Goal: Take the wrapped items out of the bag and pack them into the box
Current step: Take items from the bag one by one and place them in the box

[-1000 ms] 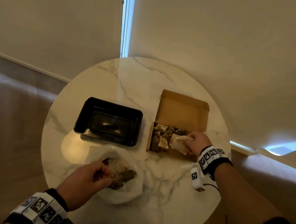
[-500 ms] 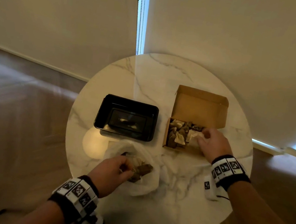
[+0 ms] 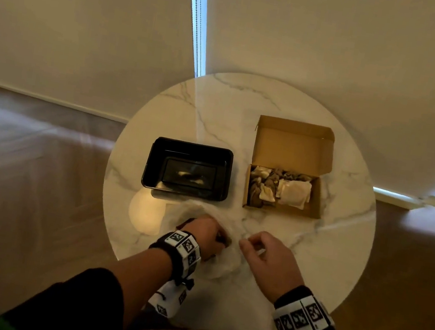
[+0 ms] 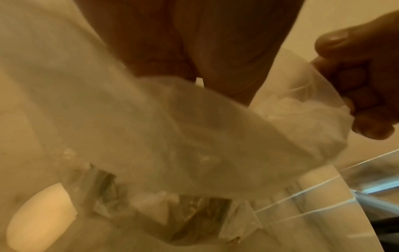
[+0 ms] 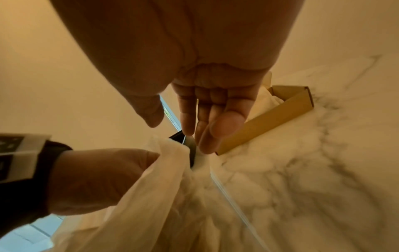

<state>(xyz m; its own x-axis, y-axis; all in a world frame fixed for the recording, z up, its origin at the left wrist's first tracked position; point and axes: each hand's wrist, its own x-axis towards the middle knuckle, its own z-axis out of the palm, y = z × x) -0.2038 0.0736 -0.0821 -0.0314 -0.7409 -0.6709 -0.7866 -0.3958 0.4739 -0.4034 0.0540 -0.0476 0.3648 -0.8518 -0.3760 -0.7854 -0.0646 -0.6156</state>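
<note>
The left hand (image 3: 206, 236) is buried in the thin translucent plastic bag (image 3: 219, 265), fingers hidden so its grip can't be told, nearer the brown wrapped items (image 4: 202, 209) than the right hand (image 3: 263, 253) pinching the rim.

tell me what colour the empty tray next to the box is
Black and glossy; the tray shows best in the head view.

A black plastic tray (image 3: 187, 168) sits left of centre on the round marble tabletop (image 3: 227, 115). A round pale disc (image 3: 144, 211) lies just beside the tray's near-left corner, toward the tabletop's left edge.
</note>
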